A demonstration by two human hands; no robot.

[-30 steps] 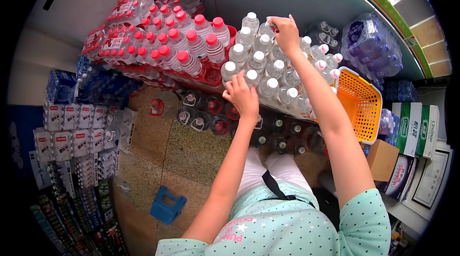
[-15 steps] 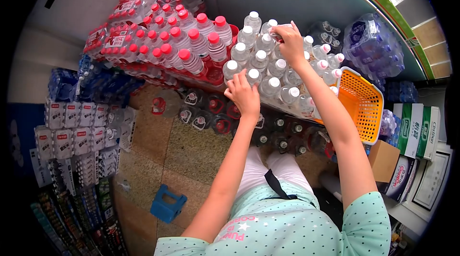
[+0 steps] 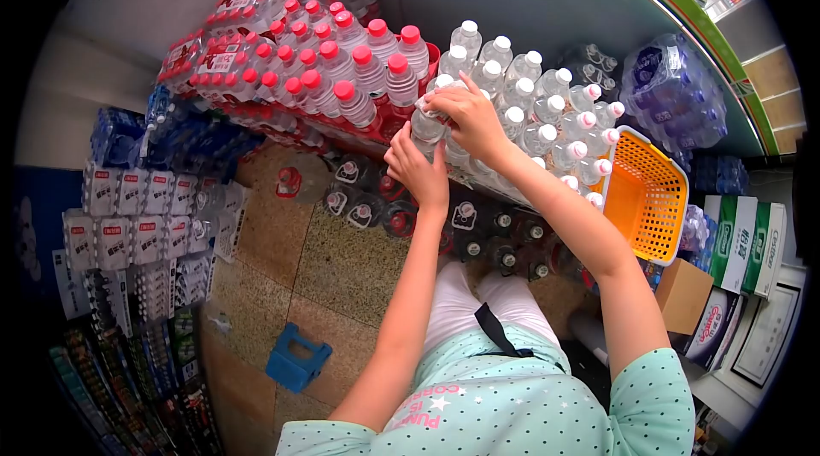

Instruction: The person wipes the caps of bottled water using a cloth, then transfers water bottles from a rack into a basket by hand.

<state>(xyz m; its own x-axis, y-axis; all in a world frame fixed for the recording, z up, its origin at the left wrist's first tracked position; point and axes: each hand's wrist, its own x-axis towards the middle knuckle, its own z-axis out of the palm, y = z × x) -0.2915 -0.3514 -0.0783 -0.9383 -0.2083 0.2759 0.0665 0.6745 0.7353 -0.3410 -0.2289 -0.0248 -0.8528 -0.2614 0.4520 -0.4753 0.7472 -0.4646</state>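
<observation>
Many clear plastic bottles with white caps [image 3: 547, 132] stand upright in a close-packed block in front of me. At the block's front left corner, my left hand [image 3: 418, 169] curls its fingers and thumb around the lower side of one clear bottle [image 3: 427, 127]. Over the top of that same bottle, my right hand [image 3: 472, 120] has its fingers bent and pressed together. Something clear and shiny shows at its fingertips; I cannot make out what it is. The cap of this bottle is hidden.
Red-capped bottles [image 3: 363, 67] stand in a red crate on the left. A yellow basket [image 3: 651, 191] sits to the right. Large dark bottles [image 3: 465, 215] line the floor below. A blue stool [image 3: 297, 359] and stacked white packs [image 3: 128, 238] are at left.
My right hand has moved left and towards me, from the back of the white-capped bottles to the front left one. My left hand has shifted slightly left and closed around that bottle.
</observation>
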